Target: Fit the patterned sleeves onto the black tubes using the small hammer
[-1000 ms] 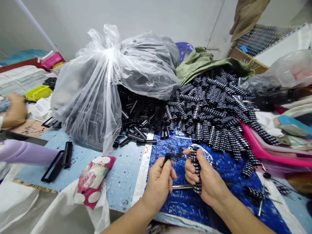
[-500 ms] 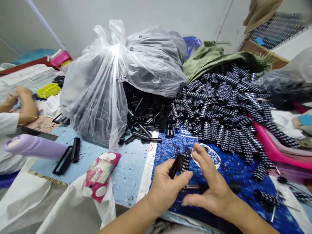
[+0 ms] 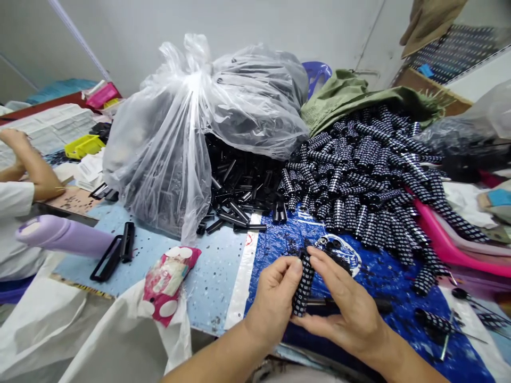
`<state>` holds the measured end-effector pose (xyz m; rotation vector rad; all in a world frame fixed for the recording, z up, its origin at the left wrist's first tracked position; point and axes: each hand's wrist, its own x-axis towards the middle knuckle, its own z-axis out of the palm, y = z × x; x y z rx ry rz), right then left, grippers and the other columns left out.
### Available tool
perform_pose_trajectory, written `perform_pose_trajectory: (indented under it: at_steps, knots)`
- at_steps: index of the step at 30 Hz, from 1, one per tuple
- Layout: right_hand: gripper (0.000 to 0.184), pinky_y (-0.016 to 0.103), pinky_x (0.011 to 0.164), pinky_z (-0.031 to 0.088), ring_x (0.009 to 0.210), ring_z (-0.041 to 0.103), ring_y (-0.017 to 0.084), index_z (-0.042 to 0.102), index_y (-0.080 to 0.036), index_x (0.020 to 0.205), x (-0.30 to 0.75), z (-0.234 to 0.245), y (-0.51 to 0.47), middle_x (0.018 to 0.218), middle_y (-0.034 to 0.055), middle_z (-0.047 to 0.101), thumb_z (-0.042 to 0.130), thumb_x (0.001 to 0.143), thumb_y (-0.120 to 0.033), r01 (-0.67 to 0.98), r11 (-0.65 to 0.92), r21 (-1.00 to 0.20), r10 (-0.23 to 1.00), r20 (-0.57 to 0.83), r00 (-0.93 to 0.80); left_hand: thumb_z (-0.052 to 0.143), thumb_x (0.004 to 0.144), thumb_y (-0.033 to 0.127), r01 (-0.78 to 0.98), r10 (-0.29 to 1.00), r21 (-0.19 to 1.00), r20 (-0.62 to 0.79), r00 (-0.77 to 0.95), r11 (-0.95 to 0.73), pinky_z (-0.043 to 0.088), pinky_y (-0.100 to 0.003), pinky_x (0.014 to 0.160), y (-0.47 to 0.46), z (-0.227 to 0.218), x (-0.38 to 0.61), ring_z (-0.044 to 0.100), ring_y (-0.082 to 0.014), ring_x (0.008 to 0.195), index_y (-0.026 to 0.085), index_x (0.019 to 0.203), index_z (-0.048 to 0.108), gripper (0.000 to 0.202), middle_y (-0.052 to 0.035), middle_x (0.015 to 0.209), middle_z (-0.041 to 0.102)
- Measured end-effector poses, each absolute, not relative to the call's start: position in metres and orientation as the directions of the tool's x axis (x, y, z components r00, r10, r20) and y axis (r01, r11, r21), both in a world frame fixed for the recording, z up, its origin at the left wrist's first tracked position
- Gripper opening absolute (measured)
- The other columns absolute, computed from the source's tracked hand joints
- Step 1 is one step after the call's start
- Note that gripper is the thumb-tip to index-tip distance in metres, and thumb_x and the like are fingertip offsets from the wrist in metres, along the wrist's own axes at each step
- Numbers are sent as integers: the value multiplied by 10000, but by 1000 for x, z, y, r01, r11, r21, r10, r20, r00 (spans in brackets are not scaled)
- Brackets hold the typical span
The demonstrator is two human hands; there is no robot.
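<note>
Between my two hands, over the blue plastic sheet, a black tube covered in small white squares stands nearly upright. My left hand grips it from the left, with the thumb pressed along its upper part. From the right, my right hand spans its length, fingertips at the top end and thumb at the bottom end. Behind the right fingers lies a dark rod, partly covered. Small black bits are scattered on the sheet just beyond the fingertips.
A heap of white-squared black tubes rises at the back right, beside plain black tubes under a large clear bag. A purple bottle, a pink packet and a pink tray flank the work area. A co-worker's arm shows at left.
My right hand has moved in from the open onto the tube. The white-squared tube, mostly hidden before, now shows its length between both hands. The co-worker's arm has shifted.
</note>
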<state>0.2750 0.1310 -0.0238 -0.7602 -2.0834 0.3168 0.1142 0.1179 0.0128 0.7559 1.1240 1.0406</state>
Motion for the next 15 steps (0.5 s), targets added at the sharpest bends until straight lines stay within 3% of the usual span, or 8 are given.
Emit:
perform_pose_trajectory:
  at_steps: [3,6,9,10,12,14,15]
  knots:
    - [991,482,1084,486,1352,490,332,235,-181,1578,277,-28,132,1494,202,445,799,791,-391,397,756,-521,655,610,-446,747,793,513,-416,842,732,-484,239,539,479,-247,607,121,15,108,599,-131,646,153,951,634,409,-22,785,608]
    - [1094,495,1112,448,1377,456,347,212,-156,1579,279,-33,131,1516,211,412,788,743,-564,385,740,-551,672,577,-465,809,726,487,-452,769,624,-539,343,638,508,-264,599,123,11,101,635,-153,640,157,931,593,444,-44,781,649]
    - [1140,515,1114,431,1399,414,372,182,-81,1574,286,-41,128,1521,244,386,714,756,-671,456,712,-534,702,513,-494,790,743,492,-392,826,727,-509,243,563,504,-268,609,124,0,88,637,-154,647,165,965,590,443,-44,794,662]
    - [1036,515,1091,449,1375,443,371,236,-80,1555,289,-46,126,1485,238,436,692,807,-632,498,708,-501,706,491,-510,769,769,479,-323,874,812,-456,167,486,503,-273,639,124,-4,81,636,-151,668,165,985,604,415,-40,812,660]
    - [614,458,958,530,1190,598,320,459,-134,1420,298,-56,121,1281,175,612,629,925,-455,567,708,-420,706,444,-552,705,840,425,-56,957,955,-288,42,290,496,-295,742,125,-10,62,636,-158,761,165,1019,642,321,-43,878,666]
    - [234,374,782,550,901,665,235,600,-183,1176,306,-63,116,1003,94,673,554,979,-302,604,706,-370,708,401,-581,656,880,356,312,991,942,-132,20,119,460,-320,833,127,-13,42,621,-180,864,169,1026,680,238,-54,939,677]
    - [148,343,719,535,796,649,201,611,-189,1089,308,-64,114,914,70,655,530,988,-261,615,697,-370,717,392,-577,653,880,331,474,994,878,-96,45,63,440,-326,849,128,-13,32,611,-193,896,171,1017,697,216,-58,950,679]
